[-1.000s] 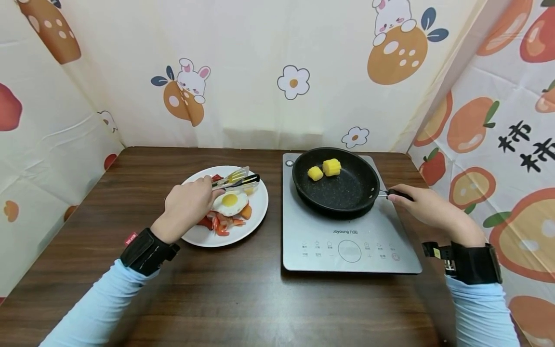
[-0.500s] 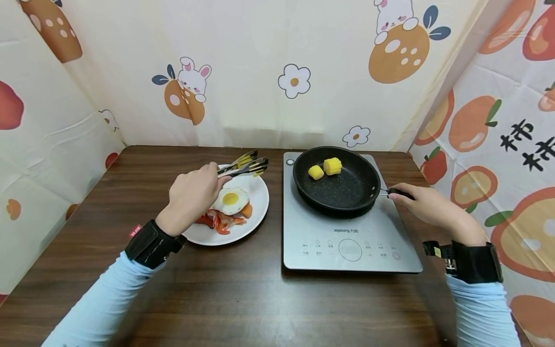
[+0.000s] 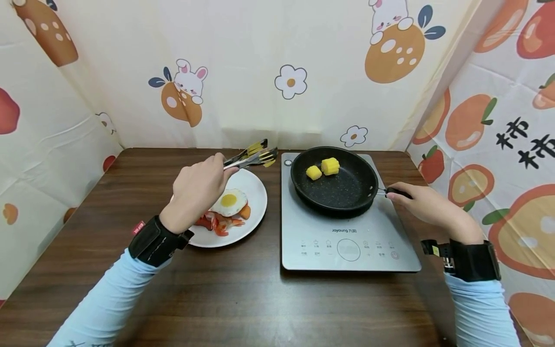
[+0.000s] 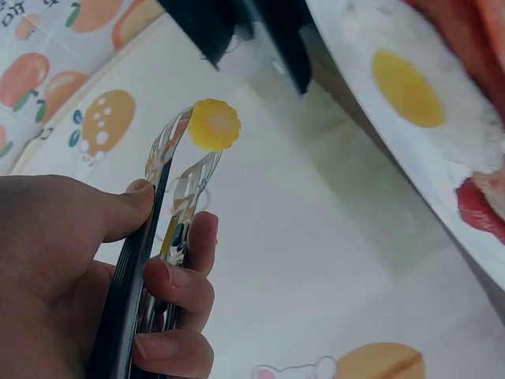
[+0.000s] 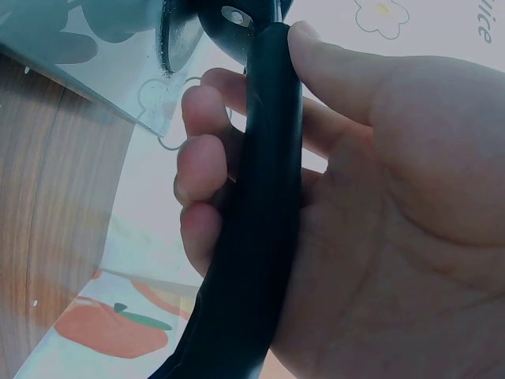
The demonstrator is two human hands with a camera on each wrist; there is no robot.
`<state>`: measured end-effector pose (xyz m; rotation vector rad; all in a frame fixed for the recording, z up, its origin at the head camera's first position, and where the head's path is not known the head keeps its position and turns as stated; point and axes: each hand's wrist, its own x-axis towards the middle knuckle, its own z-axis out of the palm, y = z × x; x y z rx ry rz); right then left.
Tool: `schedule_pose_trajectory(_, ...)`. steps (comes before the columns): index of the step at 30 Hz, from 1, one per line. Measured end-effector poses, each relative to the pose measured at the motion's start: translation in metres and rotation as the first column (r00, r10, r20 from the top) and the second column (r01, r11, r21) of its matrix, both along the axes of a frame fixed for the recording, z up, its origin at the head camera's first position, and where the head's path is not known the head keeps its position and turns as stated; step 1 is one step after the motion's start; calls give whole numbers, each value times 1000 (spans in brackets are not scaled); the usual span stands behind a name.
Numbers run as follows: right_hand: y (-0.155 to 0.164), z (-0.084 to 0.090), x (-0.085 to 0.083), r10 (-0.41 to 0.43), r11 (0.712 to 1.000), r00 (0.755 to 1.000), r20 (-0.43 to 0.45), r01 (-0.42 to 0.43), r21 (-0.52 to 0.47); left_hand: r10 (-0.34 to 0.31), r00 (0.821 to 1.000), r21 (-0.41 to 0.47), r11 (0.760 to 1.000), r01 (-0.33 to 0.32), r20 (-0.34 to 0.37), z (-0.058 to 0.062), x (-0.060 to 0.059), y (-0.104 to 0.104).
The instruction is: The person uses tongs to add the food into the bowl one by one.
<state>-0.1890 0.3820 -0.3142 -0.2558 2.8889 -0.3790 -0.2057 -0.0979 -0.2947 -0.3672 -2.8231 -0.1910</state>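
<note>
My left hand [image 3: 197, 188] grips metal tongs [image 3: 253, 156], raised over the far edge of a white plate [image 3: 253, 219]. In the left wrist view a round yellow corn piece [image 4: 215, 124] sits at the tips of the tongs. The plate bears a fried egg [image 3: 229, 202], shrimp [image 3: 223, 225] and reddish meat strips, partly hidden by my hand. On the right, my right hand [image 3: 427, 205] holds the black handle [image 5: 268, 174] of a frying pan [image 3: 336, 193]. Two corn pieces [image 3: 330, 166] lie in the pan's far left part.
The pan stands on a silver induction cooktop [image 3: 303, 236] with a touch panel at its front. Everything stands on a dark wooden table [image 3: 243, 299]. Printed cloth [image 3: 243, 96] closes off the back and both sides.
My left hand has lifted the tongs off the plate and carried them up and to the right. The right hand and the pan have stayed in place.
</note>
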Motion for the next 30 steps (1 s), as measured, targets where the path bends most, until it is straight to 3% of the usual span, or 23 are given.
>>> schedule_pose_trajectory(6,0,0,0,-2,1000,1000,2,2,2,-6,1000,10,1000,6,16,11,0,16)
schedule_pose_trajectory(11,0,0,1,4,1000,1000,-2,-4,3,-45,999,8,999,45,-10,14,0,30)
schedule_pose_trajectory(18,-1,0,1,2,1000,1000,-2,-2,-1,-124,990,-20,992,123,-62,10,-2,49)
schedule_pose_trajectory(30,0,2,0,9,1000,1000,-11,-9,-4,-187,981,-97,979,182,-52,-1,-5,76)
